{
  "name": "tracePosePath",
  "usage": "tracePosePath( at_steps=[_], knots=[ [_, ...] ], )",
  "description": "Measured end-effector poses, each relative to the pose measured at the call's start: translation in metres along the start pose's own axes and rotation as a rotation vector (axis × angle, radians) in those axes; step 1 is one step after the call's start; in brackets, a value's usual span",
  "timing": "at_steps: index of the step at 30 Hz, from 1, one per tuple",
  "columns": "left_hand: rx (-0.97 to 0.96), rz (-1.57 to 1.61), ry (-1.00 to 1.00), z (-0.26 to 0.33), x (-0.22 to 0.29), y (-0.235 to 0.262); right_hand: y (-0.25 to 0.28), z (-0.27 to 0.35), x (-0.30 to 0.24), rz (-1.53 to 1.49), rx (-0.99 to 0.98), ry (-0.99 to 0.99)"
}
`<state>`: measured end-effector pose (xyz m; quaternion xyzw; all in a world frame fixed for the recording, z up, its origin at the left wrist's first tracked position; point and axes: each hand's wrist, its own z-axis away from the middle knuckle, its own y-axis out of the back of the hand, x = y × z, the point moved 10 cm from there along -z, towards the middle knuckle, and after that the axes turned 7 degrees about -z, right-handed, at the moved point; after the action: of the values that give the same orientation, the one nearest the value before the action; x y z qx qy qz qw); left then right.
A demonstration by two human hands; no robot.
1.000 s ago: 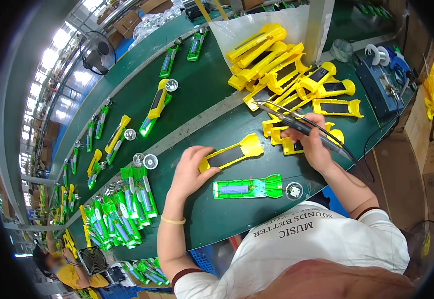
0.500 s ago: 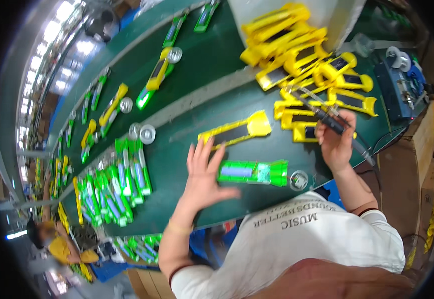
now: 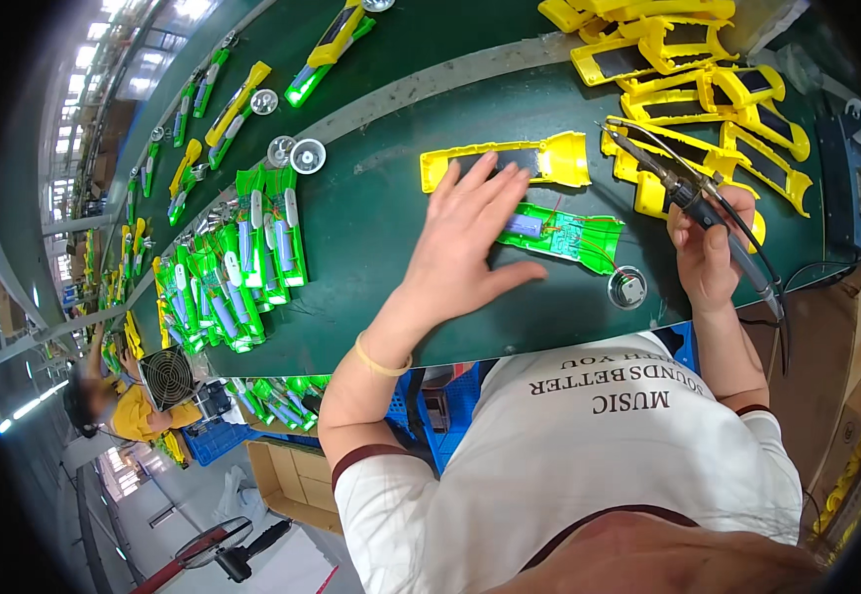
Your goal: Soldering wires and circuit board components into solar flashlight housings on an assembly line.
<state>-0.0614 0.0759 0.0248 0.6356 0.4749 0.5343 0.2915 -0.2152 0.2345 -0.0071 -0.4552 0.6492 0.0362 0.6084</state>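
Observation:
My left hand [image 3: 470,233] is open, with its fingers spread and the thumb out to the side. Its fingertips lie over a yellow plastic casing [image 3: 564,158] with a dark panel. The palm hides the left end of a green casing [image 3: 599,241] holding a blue cylindrical battery, a green circuit board and thin wires. Beside that casing's right end lies a round clear lamp head [image 3: 627,287]. In my right hand [image 3: 713,252] is a soldering iron [image 3: 686,196], its tip pointing up and left near the yellow casings, clear of the green one.
Yellow casings [image 3: 688,89] are heaped at the back right, beside a blue machine [image 3: 851,178]. Several green casings [image 3: 228,267] with batteries lie at the left. More lamp parts sit on the strip [image 3: 242,109] beyond a grey divider [image 3: 401,94]. Another person [image 3: 134,411] is at far left.
The view has shifted. My left hand has moved right over the green casing's left end, and that casing now lies at more of a slant. My right hand still holds the soldering iron.

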Motion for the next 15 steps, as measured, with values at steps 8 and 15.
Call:
tracePosePath(
  at_steps=[8, 15],
  knots=[
    [-0.001, -0.156, 0.042, 0.005, -0.028, -0.004, 0.018, 0.001, -0.006, 0.008, 0.063, 0.006],
    [0.043, -0.180, -0.005, 0.011, -0.036, 0.019, 0.011, 0.000, 0.001, -0.003, 0.040, -0.053]
  ],
)
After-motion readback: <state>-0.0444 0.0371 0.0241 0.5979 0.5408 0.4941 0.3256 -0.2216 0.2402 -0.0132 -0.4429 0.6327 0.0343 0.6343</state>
